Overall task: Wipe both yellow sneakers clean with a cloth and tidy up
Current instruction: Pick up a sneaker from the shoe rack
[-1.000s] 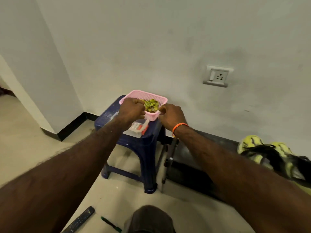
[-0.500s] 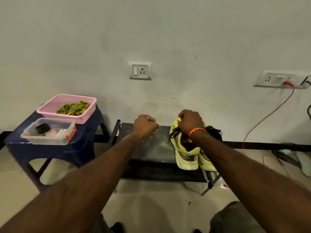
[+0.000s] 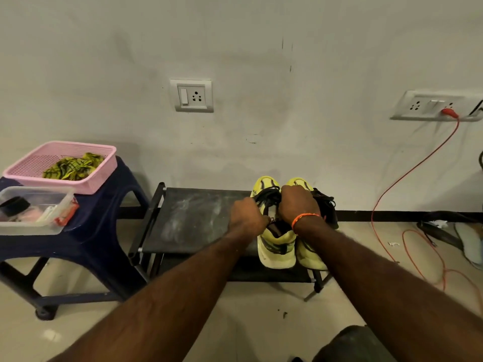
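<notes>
While both arms reach forward in the head view, the two hands sit close together over the sneakers on a low black rack (image 3: 198,220). The left hand (image 3: 247,215) has its fingers curled at the collar of the left sneaker (image 3: 275,246), among the black laces (image 3: 266,195); whether it actually pinches a lace cannot be told. The right hand (image 3: 298,203), with an orange band (image 3: 304,218) at the wrist, is curled over the laces between the two shoes, its fingertips hidden. The right sneaker (image 3: 308,253) stands just beside the left one, touching it, both with toes toward the wall (image 3: 261,74) and heels toward the person, at the right end of the rack's top shelf. The rest of that shelf is dusty and bare. To the left stands a dark blue stool (image 3: 104,231) carrying a pink basket (image 3: 104,165) with a yellow-green cloth (image 3: 73,167) crumpled inside, and in front of it a clear box (image 3: 52,202) holding small items too blurred to name. A socket (image 3: 192,95) is mounted on the wall above the rack; a second socket strip (image 3: 428,104) at the right has a red plug whose orange cable (image 3: 407,173) trails down to the floor (image 3: 248,322).
</notes>
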